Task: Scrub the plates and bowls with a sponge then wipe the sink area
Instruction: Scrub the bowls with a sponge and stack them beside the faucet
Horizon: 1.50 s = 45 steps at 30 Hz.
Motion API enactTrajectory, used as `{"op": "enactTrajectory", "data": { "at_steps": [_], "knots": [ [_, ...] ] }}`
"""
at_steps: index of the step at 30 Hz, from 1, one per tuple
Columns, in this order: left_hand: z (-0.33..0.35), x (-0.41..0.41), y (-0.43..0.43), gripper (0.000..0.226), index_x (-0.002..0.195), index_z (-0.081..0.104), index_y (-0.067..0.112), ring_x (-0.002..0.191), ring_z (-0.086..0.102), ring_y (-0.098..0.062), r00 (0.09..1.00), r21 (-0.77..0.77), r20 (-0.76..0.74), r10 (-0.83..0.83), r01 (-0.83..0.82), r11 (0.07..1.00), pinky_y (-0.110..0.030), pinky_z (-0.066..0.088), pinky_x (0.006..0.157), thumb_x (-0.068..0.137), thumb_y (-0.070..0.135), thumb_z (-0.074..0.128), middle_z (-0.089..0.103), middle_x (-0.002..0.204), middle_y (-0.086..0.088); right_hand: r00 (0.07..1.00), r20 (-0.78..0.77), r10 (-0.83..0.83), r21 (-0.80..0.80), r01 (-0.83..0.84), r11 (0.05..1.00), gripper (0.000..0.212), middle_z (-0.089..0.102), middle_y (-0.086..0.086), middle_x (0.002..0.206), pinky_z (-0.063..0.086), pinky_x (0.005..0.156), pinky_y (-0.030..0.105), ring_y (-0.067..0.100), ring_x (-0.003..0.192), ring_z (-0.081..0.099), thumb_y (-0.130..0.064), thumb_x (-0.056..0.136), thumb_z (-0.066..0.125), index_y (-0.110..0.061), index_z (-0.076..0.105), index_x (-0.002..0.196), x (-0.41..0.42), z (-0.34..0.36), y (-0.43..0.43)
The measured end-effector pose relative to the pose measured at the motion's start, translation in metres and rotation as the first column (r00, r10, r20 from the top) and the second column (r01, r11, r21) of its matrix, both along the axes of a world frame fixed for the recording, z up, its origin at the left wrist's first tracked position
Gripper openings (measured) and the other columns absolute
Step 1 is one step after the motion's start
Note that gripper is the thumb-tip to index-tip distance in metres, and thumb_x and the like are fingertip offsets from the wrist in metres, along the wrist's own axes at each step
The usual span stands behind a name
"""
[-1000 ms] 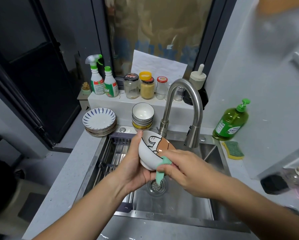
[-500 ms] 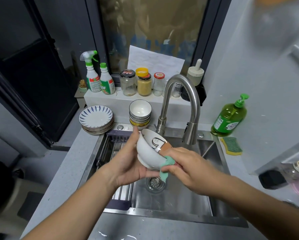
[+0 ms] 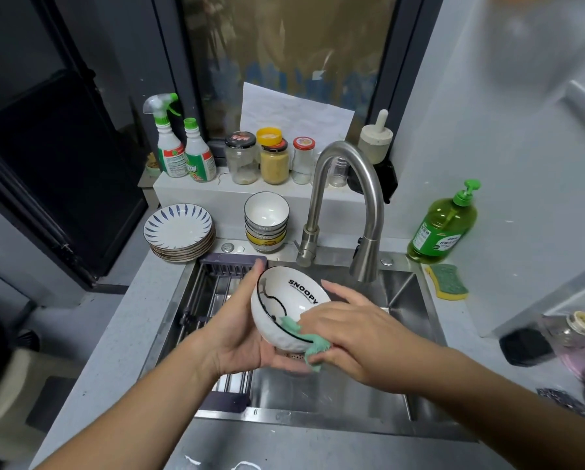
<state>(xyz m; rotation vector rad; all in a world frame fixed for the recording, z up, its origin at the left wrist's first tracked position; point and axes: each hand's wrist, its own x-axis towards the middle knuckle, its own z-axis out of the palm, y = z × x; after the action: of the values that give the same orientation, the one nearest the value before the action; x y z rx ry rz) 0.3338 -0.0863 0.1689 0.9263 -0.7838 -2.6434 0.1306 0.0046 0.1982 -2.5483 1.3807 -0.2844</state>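
Left hand (image 3: 241, 337) cupped under white bowl (image 3: 286, 312), thumb up along far rim, palm against outer wall; bowl held above sink (image 3: 403, 340), tilted so opening faces up and toward camera. "SNOOPY" printed inside bowl, black line drawing on inner wall, thin dark rim. Right hand (image 3: 355, 337) closed on green sponge cloth (image 3: 309, 344), pressing it over near rim of bowl, part inside, part hanging down outside. Both hands over middle of sink, drain partly hidden beneath them.

Roll-up drying rack (image 3: 213, 296) across left part of sink. Steel faucet (image 3: 348, 205) arching from back edge of sink, spout head pointing down just right of bowl. Stack of blue-patterned plates (image 3: 179, 230) at back left corner of counter, beside sink's back left corner. Stack of bowls (image 3: 266, 220) at back edge, between plates and faucet base. Green dish soap bottle (image 3: 443, 225) at back right of counter, pump on top. Yellow-green scrub sponge (image 3: 448, 281) lying flat on counter right of sink, just in front of soap bottle. Two spray-cleaner bottles (image 3: 182, 149) and row of jars (image 3: 270, 157) on raised ledge behind sink. Blurred objects at right edge of counter, not identifiable.
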Motion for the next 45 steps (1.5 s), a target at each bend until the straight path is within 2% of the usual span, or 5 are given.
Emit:
{"op": "enactTrajectory", "data": {
  "at_steps": [8,18,26,39,45],
  "knots": [
    [-0.014,-0.008,0.014,0.127,0.147,0.047,0.001,0.119,0.064,-0.048,0.974,-0.094,-0.141,0.177,-0.191,0.977,-0.065,0.052,0.095,0.042,0.046,0.104,0.059,0.138,-0.032,0.96,0.224,-0.17,0.173,0.132,0.976,0.023,0.056,-0.008,0.089,0.038,0.089,0.022,0.008,0.088,0.049,-0.039,0.1,0.049,-0.017,0.058,0.098,0.005,-0.01,0.001],
    [-0.009,-0.01,0.011,0.098,0.12,0.074,0.0,0.116,0.063,-0.053,0.995,0.096,0.038,0.093,-0.096,0.991,-0.074,0.036,0.106,0.069,0.081,0.052,0.061,0.133,-0.035,0.981,0.172,-0.09,0.098,0.074,0.992,0.036,0.061,-0.014,0.131,0.012,0.126,0.036,-0.002,0.134,0.044,-0.035,0.094,0.062,-0.027,0.06,0.129,-0.015,-0.014,-0.001],
    [0.002,-0.021,0.013,0.095,0.133,0.062,0.002,0.098,0.073,-0.041,0.958,0.163,0.046,0.284,-0.288,0.944,-0.053,0.062,0.082,0.073,0.075,0.061,0.068,0.127,-0.028,0.371,0.74,-0.561,0.519,0.216,0.827,0.026,0.076,-0.004,0.09,0.054,0.072,0.017,0.005,0.083,0.07,0.007,0.086,0.069,-0.011,0.071,0.104,0.003,0.0,0.007],
    [-0.017,-0.013,0.011,0.105,0.149,0.049,0.018,0.133,0.057,-0.038,0.961,-0.265,-0.182,0.209,-0.252,0.931,-0.058,0.044,0.112,0.058,0.037,0.099,0.06,0.144,-0.016,-0.254,0.694,-0.674,0.719,0.209,0.662,0.016,0.072,0.014,0.103,0.053,0.096,0.047,0.025,0.095,0.063,-0.013,0.092,0.062,-0.007,0.069,0.105,0.012,0.006,-0.029],
    [-0.018,-0.013,0.017,0.086,0.135,0.059,0.013,0.1,0.072,-0.025,0.936,-0.361,-0.126,0.328,-0.351,0.864,-0.043,0.061,0.085,0.054,0.008,0.087,0.074,0.114,-0.013,-0.184,0.755,-0.63,0.646,0.372,0.666,0.015,0.077,0.0,0.1,0.056,0.095,0.041,0.016,0.095,0.071,-0.01,0.099,0.057,-0.017,0.069,0.106,0.017,0.005,-0.03]
  ]
}}
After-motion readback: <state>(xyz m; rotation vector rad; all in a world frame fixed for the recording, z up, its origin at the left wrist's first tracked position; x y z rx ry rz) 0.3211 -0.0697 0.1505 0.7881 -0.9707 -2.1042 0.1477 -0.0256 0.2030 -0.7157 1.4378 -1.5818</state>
